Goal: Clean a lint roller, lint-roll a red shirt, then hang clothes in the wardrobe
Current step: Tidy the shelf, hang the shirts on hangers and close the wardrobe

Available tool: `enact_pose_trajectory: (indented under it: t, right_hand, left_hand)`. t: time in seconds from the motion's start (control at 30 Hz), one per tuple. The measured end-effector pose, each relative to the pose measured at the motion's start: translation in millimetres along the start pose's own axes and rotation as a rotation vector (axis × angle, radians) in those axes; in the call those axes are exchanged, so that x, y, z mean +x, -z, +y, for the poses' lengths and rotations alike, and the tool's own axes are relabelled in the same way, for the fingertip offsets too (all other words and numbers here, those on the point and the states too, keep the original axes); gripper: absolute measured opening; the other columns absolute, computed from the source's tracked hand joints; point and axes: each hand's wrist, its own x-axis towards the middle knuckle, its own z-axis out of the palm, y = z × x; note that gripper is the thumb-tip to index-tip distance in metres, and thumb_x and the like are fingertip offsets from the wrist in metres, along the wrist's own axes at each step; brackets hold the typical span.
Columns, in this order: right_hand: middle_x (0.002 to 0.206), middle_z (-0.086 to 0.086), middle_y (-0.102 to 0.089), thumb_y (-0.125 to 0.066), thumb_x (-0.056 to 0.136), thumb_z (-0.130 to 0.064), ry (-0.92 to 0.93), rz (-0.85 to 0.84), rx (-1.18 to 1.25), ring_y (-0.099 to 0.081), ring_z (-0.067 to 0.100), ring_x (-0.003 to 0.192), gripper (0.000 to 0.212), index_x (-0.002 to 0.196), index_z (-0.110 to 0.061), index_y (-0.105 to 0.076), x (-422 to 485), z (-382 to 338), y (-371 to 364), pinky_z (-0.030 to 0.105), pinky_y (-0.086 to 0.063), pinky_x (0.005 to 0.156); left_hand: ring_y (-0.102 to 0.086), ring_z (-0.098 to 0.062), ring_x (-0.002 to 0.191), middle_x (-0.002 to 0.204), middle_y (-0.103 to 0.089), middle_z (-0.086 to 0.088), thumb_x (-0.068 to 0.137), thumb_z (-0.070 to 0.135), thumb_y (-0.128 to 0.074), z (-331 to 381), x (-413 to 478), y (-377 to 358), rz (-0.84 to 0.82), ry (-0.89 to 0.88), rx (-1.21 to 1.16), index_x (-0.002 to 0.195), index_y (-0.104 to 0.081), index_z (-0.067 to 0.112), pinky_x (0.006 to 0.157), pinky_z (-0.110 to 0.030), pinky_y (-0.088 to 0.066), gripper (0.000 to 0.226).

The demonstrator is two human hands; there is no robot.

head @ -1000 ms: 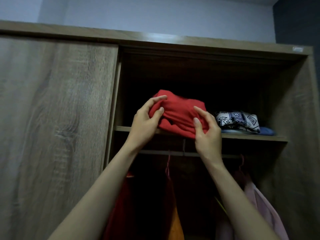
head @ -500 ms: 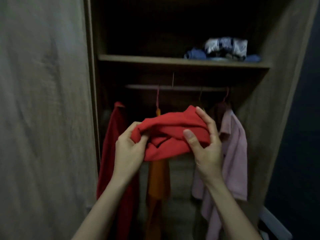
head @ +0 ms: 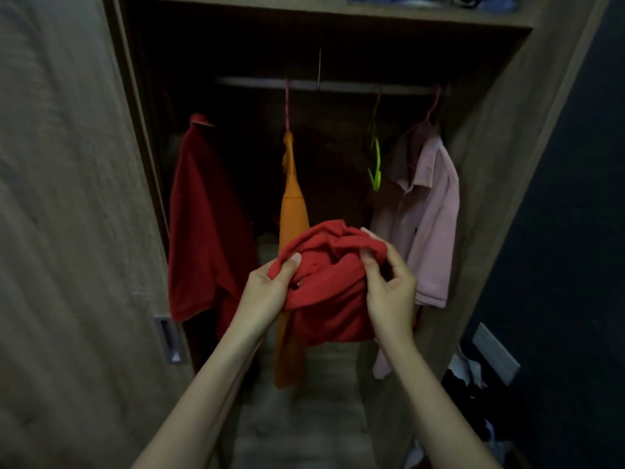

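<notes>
Wardrobe (head: 500, 137) interior fills the centre of the frame, with its sliding door (head: 74, 211) covering the left side and a recessed metal pull (head: 169, 340) at the door's edge, lower left of centre.

Red shirt (head: 328, 286), the task item, sits bunched at frame centre, in front of the open compartment and held clear of the rail. Left hand (head: 267, 296) is closed on the shirt's left edge, thumb pressed over a fold of fabric. Right hand (head: 389, 289) is closed on the upper right of the bundle, fingertips pinching a rolled edge. Lower part of the shirt hangs loose below both hands.

Hanging rail (head: 338, 85) runs across the upper centre. From left to right below it: a dark red shirt (head: 203, 225) at left centre, its hanger not discernible; an orange garment (head: 292, 204) on a pink hanger (head: 287, 103), partly hidden behind the held shirt; an empty lime-green hanger (head: 376, 160); and a pale pink collared shirt (head: 426, 218) on a second pink hanger (head: 433, 106) at right centre, close against the wardrobe side panel.

Upper shelf (head: 304, 5) crosses the top edge; folded items on it are cut off at the upper right and cannot be identified. Loose dark and white items (head: 470, 377) lie on the floor at lower right, too dim to name.
</notes>
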Motion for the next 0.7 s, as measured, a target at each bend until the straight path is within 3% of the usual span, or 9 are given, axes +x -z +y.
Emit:
enact_pose_trajectory:
  t: [0.07,0.2,0.27,0.33,0.43,0.5,0.6,0.7]
  right_hand:
    - [0.109,-0.007,-0.068,-0.055,0.093,-0.010,0.010,0.022,-0.017,-0.060,-0.004,0.105,0.020,0.109,-0.014,-0.067,7,2,4,0.012,-0.042,0.094]
    - [0.094,-0.011,-0.066,-0.050,0.096,-0.015,-0.038,0.095,-0.009,-0.060,-0.011,0.085,0.017,0.098,-0.027,-0.062,21,10,15,0.010,-0.046,0.081]
    - [0.089,-0.011,-0.065,-0.049,0.097,-0.018,-0.052,0.126,-0.019,-0.059,-0.012,0.079,0.013,0.101,-0.020,-0.062,27,15,20,0.010,-0.046,0.076]
    - [0.088,-0.011,-0.064,-0.048,0.097,-0.018,-0.067,0.145,-0.019,-0.058,-0.013,0.077,0.014,0.102,-0.016,-0.062,32,19,22,0.011,-0.045,0.076]
    - [0.086,-0.011,-0.064,-0.048,0.098,-0.017,-0.076,0.156,-0.008,-0.057,-0.013,0.074,0.014,0.095,-0.021,-0.062,37,24,23,0.012,-0.045,0.076]
    - [0.081,-0.010,-0.062,-0.047,0.098,-0.015,-0.070,0.174,-0.003,-0.056,-0.012,0.069,0.017,0.090,-0.018,-0.061,40,25,24,0.010,-0.045,0.071]
    - [0.078,-0.009,-0.062,-0.047,0.098,-0.014,-0.082,0.190,-0.003,-0.056,-0.012,0.066,0.019,0.086,-0.019,-0.061,44,25,26,0.009,-0.044,0.067]
    - [0.080,-0.008,-0.064,-0.050,0.097,-0.016,-0.122,0.172,0.021,-0.057,-0.010,0.068,0.015,0.091,-0.019,-0.064,45,28,31,0.012,-0.046,0.068]
  left_hand:
    - [-0.070,-0.012,0.092,0.094,-0.075,0.002,0.091,0.030,-0.063,-5,-1,-4,-0.125,-0.013,0.028,0.098,-0.072,0.026,0.079,-0.019,-0.053,0.012]
    - [-0.069,-0.008,0.098,0.101,-0.075,0.007,0.077,0.045,-0.075,-9,2,-4,-0.251,-0.100,0.161,0.108,-0.070,0.027,0.092,-0.031,-0.053,0.036]
    - [-0.068,-0.004,0.092,0.094,-0.074,0.012,0.074,0.055,-0.072,-8,3,-4,-0.214,-0.162,0.371,0.105,-0.071,0.033,0.085,-0.027,-0.053,0.038]
    - [-0.065,0.003,0.085,0.088,-0.072,0.013,0.080,0.046,-0.071,-7,4,-4,-0.090,-0.314,0.552,0.100,-0.071,0.031,0.076,-0.019,-0.050,0.026]
    - [-0.061,0.005,0.094,0.099,-0.065,0.012,0.082,0.031,-0.074,-6,5,-9,-0.080,-0.610,0.572,0.118,-0.060,0.031,0.082,-0.006,-0.043,0.038]
    - [-0.060,0.002,0.101,0.106,-0.064,0.008,0.083,0.032,-0.073,-8,6,-14,-0.144,-0.658,0.563,0.124,-0.061,0.033,0.086,-0.006,-0.042,0.042]
    - [-0.062,0.000,0.093,0.099,-0.068,0.010,0.084,0.035,-0.070,-10,9,-22,-0.132,-0.587,0.558,0.104,-0.071,0.030,0.080,-0.010,-0.045,0.021]
    - [-0.063,0.002,0.078,0.082,-0.070,0.011,0.088,0.031,-0.067,-9,17,-26,-0.100,-0.498,0.534,0.086,-0.070,0.023,0.068,-0.012,-0.045,0.009]
